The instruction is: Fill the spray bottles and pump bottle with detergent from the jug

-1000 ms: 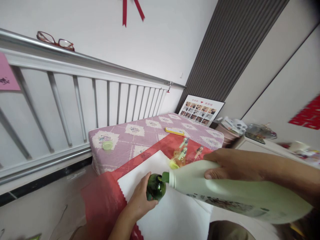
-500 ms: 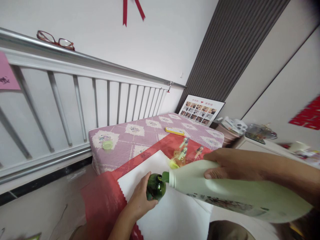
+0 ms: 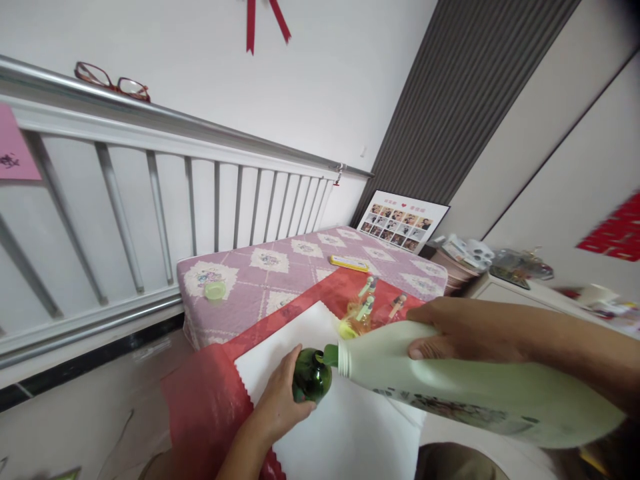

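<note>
My left hand (image 3: 283,397) wraps round a small dark green glass bottle (image 3: 314,377) above a white scalloped-edged sheet (image 3: 350,427). From the right, my right hand (image 3: 450,330) grips a large pale green plastic jug (image 3: 480,393) tipped on its side. The jug's green spout (image 3: 330,355) meets the mouth of the glass bottle. Whether liquid is flowing I cannot make out. Just beyond the jug's neck lie several small clear bottles with stick-like tops (image 3: 366,307) and something yellow (image 3: 347,328). A round light green cap (image 3: 215,291) rests on the purple patterned cover (image 3: 240,313).
Red cloth (image 3: 200,400) lies under the white sheet and hangs over the near edge. A yellow-edged box (image 3: 349,263) and a photo board (image 3: 404,221) are farther back. A white radiator (image 3: 200,193) runs along the left wall, with glasses (image 3: 111,81) on its pipe.
</note>
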Motion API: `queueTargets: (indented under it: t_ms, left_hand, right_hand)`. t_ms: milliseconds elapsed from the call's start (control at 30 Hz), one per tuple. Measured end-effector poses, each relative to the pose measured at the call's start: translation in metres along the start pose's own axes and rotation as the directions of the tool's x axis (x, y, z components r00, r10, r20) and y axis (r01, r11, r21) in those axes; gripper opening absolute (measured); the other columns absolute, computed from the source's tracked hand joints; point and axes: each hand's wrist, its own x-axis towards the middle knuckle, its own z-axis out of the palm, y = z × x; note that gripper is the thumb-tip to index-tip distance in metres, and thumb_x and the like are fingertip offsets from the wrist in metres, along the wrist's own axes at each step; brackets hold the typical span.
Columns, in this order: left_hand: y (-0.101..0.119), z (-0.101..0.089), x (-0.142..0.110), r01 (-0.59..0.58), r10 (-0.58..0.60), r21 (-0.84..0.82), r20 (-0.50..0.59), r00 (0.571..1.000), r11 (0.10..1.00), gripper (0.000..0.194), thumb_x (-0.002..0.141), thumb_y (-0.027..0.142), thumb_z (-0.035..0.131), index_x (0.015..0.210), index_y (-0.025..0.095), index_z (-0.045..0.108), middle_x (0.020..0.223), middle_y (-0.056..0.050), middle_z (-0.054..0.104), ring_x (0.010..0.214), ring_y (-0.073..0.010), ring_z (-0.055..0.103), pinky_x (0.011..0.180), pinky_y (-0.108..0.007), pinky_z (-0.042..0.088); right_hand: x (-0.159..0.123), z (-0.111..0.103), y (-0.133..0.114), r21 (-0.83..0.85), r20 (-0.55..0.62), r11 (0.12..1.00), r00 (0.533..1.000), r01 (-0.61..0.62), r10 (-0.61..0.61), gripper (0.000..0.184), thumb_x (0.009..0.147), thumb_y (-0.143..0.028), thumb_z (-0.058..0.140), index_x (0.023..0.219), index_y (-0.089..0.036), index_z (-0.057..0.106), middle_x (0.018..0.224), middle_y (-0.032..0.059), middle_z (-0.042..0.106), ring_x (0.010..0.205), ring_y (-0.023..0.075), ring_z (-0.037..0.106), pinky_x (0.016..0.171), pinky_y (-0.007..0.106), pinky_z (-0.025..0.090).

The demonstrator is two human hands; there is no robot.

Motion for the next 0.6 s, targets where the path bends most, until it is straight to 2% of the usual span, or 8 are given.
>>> queueTargets:
  t_ms: [100, 233, 467, 600]
  left_hand:
    - [0.0002, 0.0, 0.0003, -0.001, 0.001, 0.002, 0.0, 1.0, 1.0, 0.103, 0.062, 0.022, 0.07, 0.152, 0.023, 0.02, 0.16, -0.01, 0.035, 0.146, -0.0278, 0.034, 0.124, -0.045, 0.025]
    - [-0.0004, 0.0001, 0.0011, -0.006, 0.006, 0.011, -0.002, 1.0, 1.0, 0.103, 0.061, 0.022, 0.07, 0.152, 0.022, 0.021, 0.159, -0.01, 0.035, 0.146, -0.0278, 0.034, 0.124, -0.044, 0.026]
    - [0.0011, 0.0001, 0.0006, -0.004, 0.004, 0.0, 0.002, 1.0, 1.0, 0.104, 0.06, 0.022, 0.071, 0.152, 0.021, 0.021, 0.159, -0.012, 0.035, 0.147, -0.0291, 0.034, 0.124, -0.045, 0.025]
    - [0.001, -0.0004, 0.0, -0.005, 0.005, 0.004, 0.0, 1.0, 1.0, 0.105, 0.06, 0.021, 0.071, 0.152, 0.023, 0.021, 0.16, -0.011, 0.035, 0.147, -0.03, 0.034, 0.124, -0.047, 0.026]
  right_hand:
    - [-0.0009, -0.002, -0.0018, 0.031, 0.117, 0.999, 0.993, -0.009, 0.005, 0.053, 0.082, -0.064, 0.048, 0.097, -0.017, 0.066, 0.11, 0.0188, 0.071, 0.102, 0.0366, 0.067, 0.077, 0.041, 0.052]
    - [-0.0004, -0.0023, -0.0016, 0.044, 0.123, 0.999, 0.992, -0.008, 0.003, 0.051, 0.083, -0.064, 0.047, 0.095, -0.017, 0.065, 0.11, 0.0191, 0.07, 0.102, 0.0374, 0.067, 0.077, 0.041, 0.051]
    - [0.0008, -0.0016, 0.0002, 0.033, 0.124, 0.999, 0.992, -0.018, 0.014, 0.055, 0.084, -0.064, 0.046, 0.104, -0.016, 0.065, 0.119, 0.0201, 0.067, 0.109, 0.0383, 0.065, 0.086, 0.045, 0.05]
    - [-0.0001, -0.0014, -0.0005, 0.03, 0.128, 1.0, 0.992, -0.005, 0.001, 0.055, 0.084, -0.064, 0.045, 0.101, -0.015, 0.064, 0.118, 0.0207, 0.067, 0.107, 0.0382, 0.065, 0.082, 0.043, 0.052]
